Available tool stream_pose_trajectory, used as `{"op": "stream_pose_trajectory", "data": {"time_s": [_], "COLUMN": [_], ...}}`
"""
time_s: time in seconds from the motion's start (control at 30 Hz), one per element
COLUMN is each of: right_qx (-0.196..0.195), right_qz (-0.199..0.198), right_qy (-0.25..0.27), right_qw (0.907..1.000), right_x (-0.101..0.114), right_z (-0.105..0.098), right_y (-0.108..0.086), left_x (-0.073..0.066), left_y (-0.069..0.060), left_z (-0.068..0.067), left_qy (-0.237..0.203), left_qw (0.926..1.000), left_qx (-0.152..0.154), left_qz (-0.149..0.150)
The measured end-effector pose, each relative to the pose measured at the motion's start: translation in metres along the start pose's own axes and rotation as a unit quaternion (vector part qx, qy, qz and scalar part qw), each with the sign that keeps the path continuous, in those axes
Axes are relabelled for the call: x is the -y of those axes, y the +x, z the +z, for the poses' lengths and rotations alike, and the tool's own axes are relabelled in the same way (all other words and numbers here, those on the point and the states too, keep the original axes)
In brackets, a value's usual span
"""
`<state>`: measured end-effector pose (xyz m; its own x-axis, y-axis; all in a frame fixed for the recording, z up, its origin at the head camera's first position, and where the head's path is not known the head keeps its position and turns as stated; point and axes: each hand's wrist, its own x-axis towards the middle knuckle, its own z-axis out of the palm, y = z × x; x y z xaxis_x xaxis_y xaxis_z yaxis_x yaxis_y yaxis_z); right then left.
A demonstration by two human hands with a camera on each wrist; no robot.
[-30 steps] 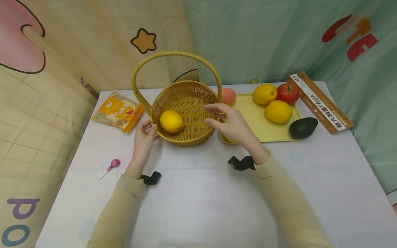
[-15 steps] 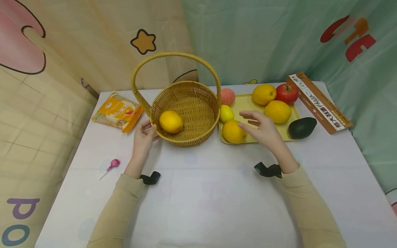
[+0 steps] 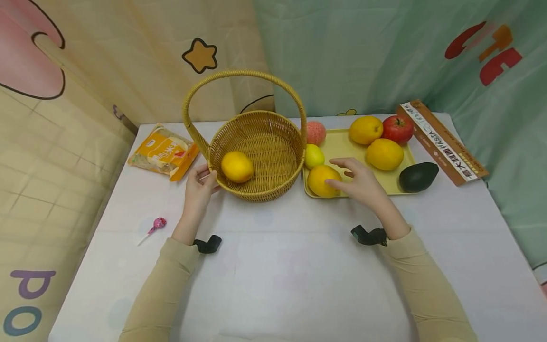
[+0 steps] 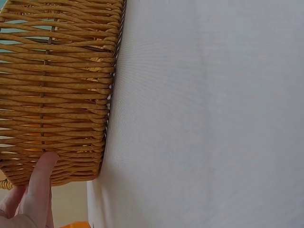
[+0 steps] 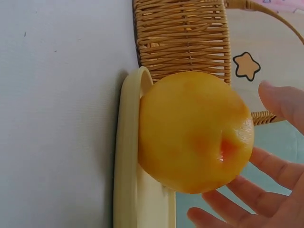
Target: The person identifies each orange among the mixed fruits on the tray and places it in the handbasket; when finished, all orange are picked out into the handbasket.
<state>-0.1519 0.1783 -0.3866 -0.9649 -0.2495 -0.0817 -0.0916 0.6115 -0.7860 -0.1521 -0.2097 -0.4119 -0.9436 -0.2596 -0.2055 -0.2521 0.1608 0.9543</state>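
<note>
Your right hand (image 3: 360,183): fingers loosely spread, not clenched, seemingly to suit girth of round yellow-orange fruit (image 3: 323,181) just before them; shallow pale-yellow tray (image 3: 336,146) beneath. Your left hand (image 3: 198,190): fingers extended against golden woven-wicker basket (image 3: 271,159), likely bracing it.

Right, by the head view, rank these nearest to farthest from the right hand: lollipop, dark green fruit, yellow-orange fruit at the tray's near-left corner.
1. Yellow-orange fruit: just left of the right hand, on the tray.
2. Dark green fruit: right of the hand, by the tray's near-right corner.
3. Lollipop: far left, on the table.
</note>
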Motion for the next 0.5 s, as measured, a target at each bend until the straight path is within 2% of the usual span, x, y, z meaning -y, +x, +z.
{"op": "stream_pose_trajectory", "data": {"time_s": [0.23, 0.5], "right_qx": [0.046, 0.068], "right_qz": [0.023, 0.068], "right_qy": [-0.032, -0.045], "right_qw": [0.9982, 0.9943], "right_x": [-0.008, -0.012], "right_z": [0.008, 0.016], "right_y": [0.004, 0.007], "left_x": [-0.003, -0.003], "left_y": [0.000, -0.002], "left_z": [0.000, 0.000], "left_qy": [0.000, 0.003], "left_qw": [1.0000, 0.9998], "left_qx": [0.005, 0.007], "left_qz": [-0.004, -0.017]}}
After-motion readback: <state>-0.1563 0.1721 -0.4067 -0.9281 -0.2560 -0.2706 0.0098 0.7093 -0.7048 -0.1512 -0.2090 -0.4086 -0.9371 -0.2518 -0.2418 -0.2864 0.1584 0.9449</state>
